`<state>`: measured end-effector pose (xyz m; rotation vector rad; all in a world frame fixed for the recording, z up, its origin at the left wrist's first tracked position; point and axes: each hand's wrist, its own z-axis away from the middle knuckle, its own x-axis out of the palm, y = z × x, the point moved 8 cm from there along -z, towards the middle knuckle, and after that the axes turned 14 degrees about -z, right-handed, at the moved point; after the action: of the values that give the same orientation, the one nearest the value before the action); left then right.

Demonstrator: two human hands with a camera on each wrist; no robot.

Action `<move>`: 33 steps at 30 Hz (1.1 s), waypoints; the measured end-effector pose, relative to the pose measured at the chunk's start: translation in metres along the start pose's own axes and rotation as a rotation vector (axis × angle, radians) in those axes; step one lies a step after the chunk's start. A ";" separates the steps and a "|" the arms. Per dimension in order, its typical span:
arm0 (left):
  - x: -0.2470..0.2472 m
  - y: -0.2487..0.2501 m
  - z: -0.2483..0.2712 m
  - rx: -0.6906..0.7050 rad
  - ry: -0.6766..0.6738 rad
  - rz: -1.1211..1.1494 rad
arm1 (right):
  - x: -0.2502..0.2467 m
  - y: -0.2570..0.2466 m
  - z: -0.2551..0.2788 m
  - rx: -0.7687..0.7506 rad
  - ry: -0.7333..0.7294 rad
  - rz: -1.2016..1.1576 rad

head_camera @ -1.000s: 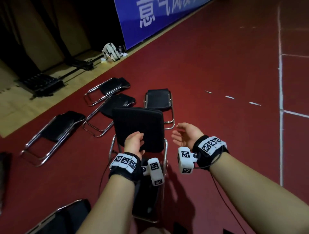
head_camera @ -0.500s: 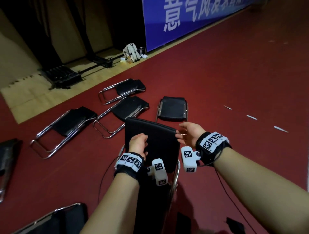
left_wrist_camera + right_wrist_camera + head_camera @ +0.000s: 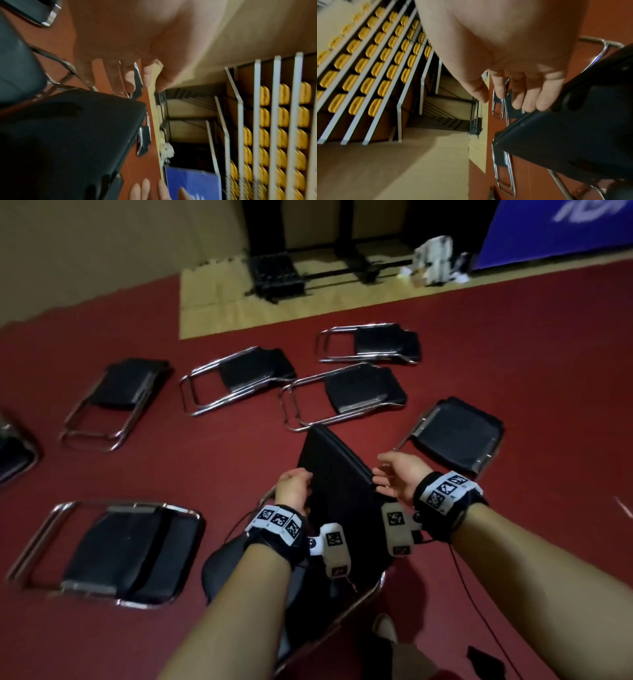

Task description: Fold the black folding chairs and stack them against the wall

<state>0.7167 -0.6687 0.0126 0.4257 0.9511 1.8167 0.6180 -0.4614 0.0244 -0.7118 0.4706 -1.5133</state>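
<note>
**A:** While the red floor carries six folded chairs lying flat — chrome legs out, black seats closed — none of them is at the wall yet. My guess is you're folding everything first so the carrying comes as one run.

**B:** And the chair in hand?

**A:** You've got the seventh chair upright right in front of you, its back pad tipped away, frame running down toward your feet. It stands between your arms so both sides can be reached at once.

**B:** Left hand?

**A:** Your left hand is at the pad's left edge; whether its fingers are curled round the edge I cannot tell, since the left wrist view is blurred.

**B:** Right?

**A:** Your right hand is released — fingers loosely extended, tips touching the pad's right corner, steadying rather than gripping.
</note>
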 end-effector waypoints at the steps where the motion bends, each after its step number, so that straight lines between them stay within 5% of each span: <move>1: 0.004 -0.007 -0.005 -0.017 0.029 0.030 | 0.000 -0.005 -0.011 0.010 -0.026 0.050; 7: 0.007 -0.034 0.003 -0.071 0.231 0.084 | 0.001 -0.015 -0.063 -0.066 -0.125 0.413; 14: 0.014 -0.068 0.002 -0.218 0.268 -0.022 | 0.011 0.031 -0.137 -0.074 -0.363 0.675; 33: 0.037 -0.081 0.000 -0.284 0.070 0.028 | 0.039 0.027 -0.076 -0.075 -0.521 0.903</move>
<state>0.7506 -0.6206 -0.0541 0.2002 0.7217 1.9677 0.5871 -0.5121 -0.0433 -0.7704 0.3686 -0.4420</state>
